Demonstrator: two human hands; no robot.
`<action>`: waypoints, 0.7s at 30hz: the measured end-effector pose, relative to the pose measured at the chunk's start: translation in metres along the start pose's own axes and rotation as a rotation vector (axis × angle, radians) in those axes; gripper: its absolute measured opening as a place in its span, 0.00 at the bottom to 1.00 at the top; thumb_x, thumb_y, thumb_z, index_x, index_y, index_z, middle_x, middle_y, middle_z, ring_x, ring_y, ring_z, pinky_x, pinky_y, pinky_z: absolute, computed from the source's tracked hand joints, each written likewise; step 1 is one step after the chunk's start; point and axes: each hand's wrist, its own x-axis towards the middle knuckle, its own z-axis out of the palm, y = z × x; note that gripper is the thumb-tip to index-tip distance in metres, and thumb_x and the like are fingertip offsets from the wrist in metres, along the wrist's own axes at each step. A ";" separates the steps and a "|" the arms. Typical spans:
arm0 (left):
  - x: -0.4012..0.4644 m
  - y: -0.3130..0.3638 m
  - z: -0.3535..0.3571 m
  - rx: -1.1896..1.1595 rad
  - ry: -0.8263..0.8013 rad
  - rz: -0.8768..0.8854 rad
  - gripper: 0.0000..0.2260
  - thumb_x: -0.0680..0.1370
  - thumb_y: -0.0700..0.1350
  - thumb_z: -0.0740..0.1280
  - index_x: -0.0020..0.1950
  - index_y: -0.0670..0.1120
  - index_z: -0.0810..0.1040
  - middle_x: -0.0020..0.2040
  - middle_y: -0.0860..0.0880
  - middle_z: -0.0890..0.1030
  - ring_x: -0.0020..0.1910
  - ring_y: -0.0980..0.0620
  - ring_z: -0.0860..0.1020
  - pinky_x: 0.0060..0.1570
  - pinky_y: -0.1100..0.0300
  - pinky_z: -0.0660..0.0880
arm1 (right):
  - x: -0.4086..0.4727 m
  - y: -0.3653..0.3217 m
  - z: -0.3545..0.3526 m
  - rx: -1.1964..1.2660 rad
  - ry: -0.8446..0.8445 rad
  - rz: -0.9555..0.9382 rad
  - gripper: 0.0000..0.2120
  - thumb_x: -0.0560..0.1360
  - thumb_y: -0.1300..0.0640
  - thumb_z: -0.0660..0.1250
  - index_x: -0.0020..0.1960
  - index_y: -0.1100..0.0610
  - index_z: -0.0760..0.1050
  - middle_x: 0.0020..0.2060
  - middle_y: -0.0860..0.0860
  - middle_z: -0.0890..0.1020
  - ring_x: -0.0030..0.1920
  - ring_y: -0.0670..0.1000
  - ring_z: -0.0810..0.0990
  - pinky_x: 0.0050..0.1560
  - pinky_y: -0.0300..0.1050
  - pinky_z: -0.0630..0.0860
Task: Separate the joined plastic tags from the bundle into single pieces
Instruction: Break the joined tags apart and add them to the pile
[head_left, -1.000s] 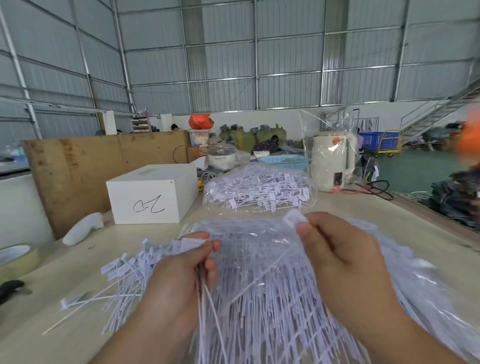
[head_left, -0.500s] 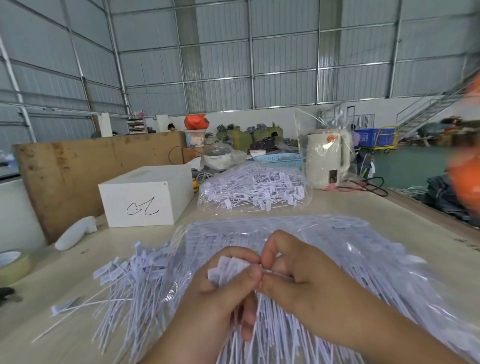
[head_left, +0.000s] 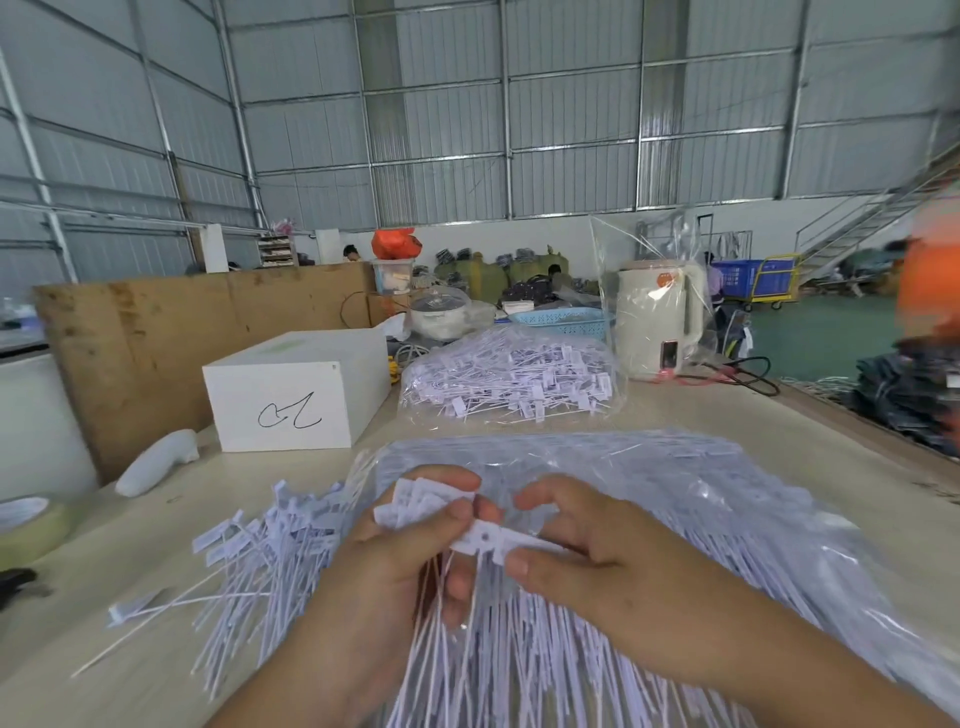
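above the bagged tags (head_left: 675, 519), left hand (head_left: 395, 566) gripping bundle (head_left: 421, 501), right hand (head_left: 587, 545) pinching one tag (head_left: 488, 540)

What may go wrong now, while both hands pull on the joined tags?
The right hand pinches one tag head close to the left hand, which grips the bundle; a hard pull may snap it or drag out neighbours. Freed tags could also mix with the loose pile beside the open bag.

both forearms reach in from the near edge and the hands meet at the middle. the left hand (head_left: 410, 551) has its fingers curled, thumb pressed against the index tip. the right hand (head_left: 597, 551) faces it, its thumb and curled index finger pinching just beside the left fingers.
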 end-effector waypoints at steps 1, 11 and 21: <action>0.000 0.000 0.000 -0.002 -0.004 -0.017 0.09 0.63 0.39 0.73 0.42 0.47 0.85 0.39 0.40 0.82 0.19 0.53 0.69 0.17 0.66 0.64 | 0.000 -0.001 -0.002 -0.037 -0.063 0.039 0.11 0.76 0.40 0.64 0.53 0.44 0.74 0.34 0.48 0.80 0.33 0.46 0.76 0.40 0.51 0.75; 0.000 -0.012 0.006 0.173 -0.080 0.010 0.06 0.65 0.41 0.74 0.40 0.43 0.82 0.31 0.40 0.77 0.21 0.48 0.71 0.20 0.64 0.68 | -0.001 -0.006 -0.001 -0.080 -0.119 0.008 0.10 0.81 0.49 0.63 0.43 0.49 0.79 0.26 0.42 0.74 0.29 0.45 0.71 0.34 0.43 0.68; -0.004 -0.001 0.021 -0.046 0.159 0.019 0.07 0.62 0.45 0.73 0.37 0.46 0.79 0.26 0.41 0.70 0.17 0.51 0.65 0.17 0.64 0.64 | -0.001 -0.011 0.024 -0.115 0.182 -0.106 0.10 0.80 0.48 0.61 0.43 0.41 0.79 0.33 0.37 0.81 0.29 0.41 0.73 0.31 0.35 0.65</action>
